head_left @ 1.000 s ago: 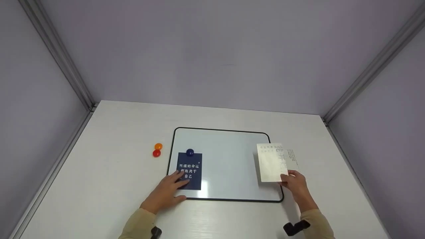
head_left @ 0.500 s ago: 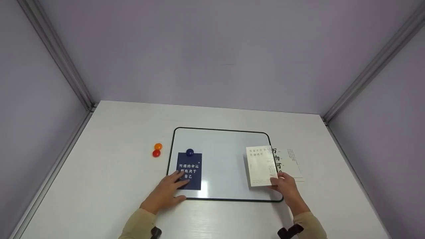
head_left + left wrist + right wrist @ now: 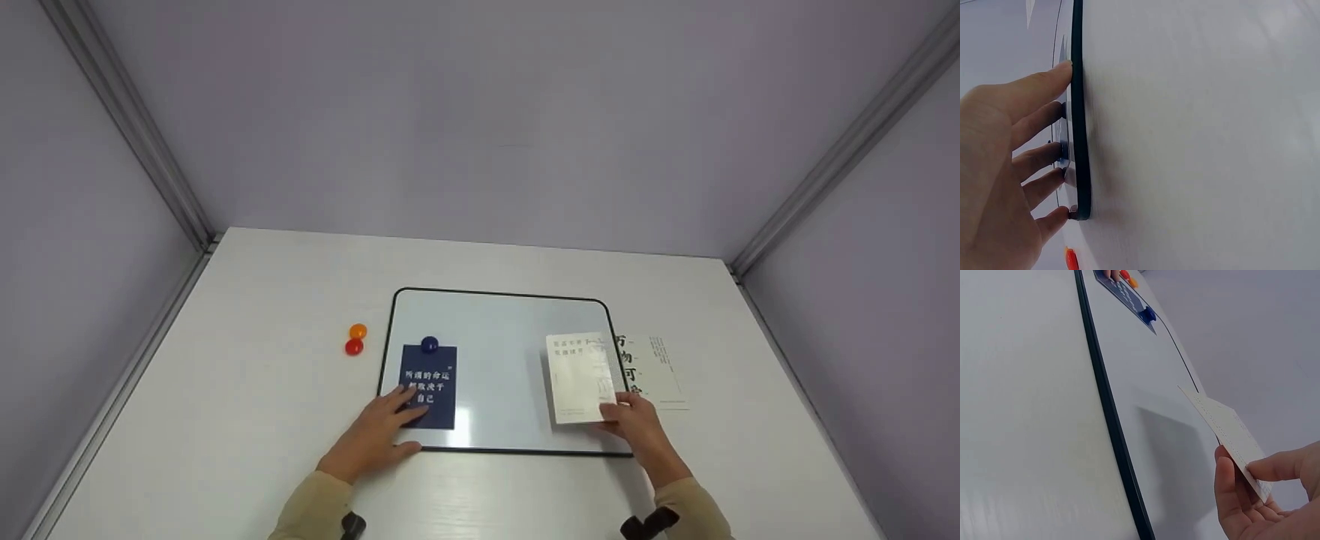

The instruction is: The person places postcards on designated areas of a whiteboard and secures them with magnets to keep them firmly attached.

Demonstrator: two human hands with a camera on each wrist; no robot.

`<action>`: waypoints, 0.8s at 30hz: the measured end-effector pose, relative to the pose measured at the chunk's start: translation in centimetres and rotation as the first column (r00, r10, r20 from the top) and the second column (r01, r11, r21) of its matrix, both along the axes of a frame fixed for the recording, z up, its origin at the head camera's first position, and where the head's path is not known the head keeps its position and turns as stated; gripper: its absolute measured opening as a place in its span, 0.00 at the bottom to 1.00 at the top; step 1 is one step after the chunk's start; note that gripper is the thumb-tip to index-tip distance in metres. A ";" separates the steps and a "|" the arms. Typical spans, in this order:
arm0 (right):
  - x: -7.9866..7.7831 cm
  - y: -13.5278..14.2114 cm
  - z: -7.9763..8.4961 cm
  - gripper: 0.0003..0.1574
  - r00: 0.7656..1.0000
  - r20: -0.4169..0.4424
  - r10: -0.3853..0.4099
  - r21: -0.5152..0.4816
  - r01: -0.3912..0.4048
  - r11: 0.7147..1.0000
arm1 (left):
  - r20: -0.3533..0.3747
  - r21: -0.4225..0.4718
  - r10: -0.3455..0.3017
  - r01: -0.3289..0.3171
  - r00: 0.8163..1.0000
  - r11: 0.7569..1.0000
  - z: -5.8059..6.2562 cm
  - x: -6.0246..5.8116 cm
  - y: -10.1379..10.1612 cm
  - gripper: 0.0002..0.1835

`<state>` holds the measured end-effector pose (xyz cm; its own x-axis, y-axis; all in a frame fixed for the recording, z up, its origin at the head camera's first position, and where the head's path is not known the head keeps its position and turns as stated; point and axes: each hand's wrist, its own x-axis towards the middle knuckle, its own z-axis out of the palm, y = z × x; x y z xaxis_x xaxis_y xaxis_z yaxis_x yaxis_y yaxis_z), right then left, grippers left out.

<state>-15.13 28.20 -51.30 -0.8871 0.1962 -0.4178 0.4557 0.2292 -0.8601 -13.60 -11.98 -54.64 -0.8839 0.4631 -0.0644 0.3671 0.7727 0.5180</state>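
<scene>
A whiteboard with a black rim lies on the table. On its left part a dark blue card with white lettering sits under a blue magnet. My left hand rests with spread fingers on the card's lower left and the board's near edge; the left wrist view shows the fingertips at the rim. My right hand pinches a cream card by its lower right corner, thumb on top. In the right wrist view that card is raised and tilted, its shadow on the board.
To the left of the board lie an orange magnet and a red magnet, touching or nearly so. Another white card with black lettering lies flat at the board's right side. Walls rise at the back and both sides.
My right hand has carried the cream card leftward and slightly nearer, further over the whiteboard, uncovering more of the white card on the right. The left hand has stayed in place.
</scene>
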 end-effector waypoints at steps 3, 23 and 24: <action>-0.1 -0.5 -0.2 0.30 1.000 0.000 0.000 -0.005 0.000 1.000 | -0.007 0.006 -0.001 0.001 1.000 1.000 0.0 0.0 0.0 0.29; 0.7 -3.7 -1.2 0.20 0.997 0.066 0.026 -0.073 -0.021 0.997 | -0.010 0.015 0.004 -0.004 1.000 1.000 -0.1 0.0 0.0 0.29; 0.7 -3.9 -1.3 0.19 0.997 0.073 0.025 -0.076 -0.020 0.997 | -0.013 0.016 0.002 -0.002 1.000 1.000 -0.1 0.0 0.0 0.29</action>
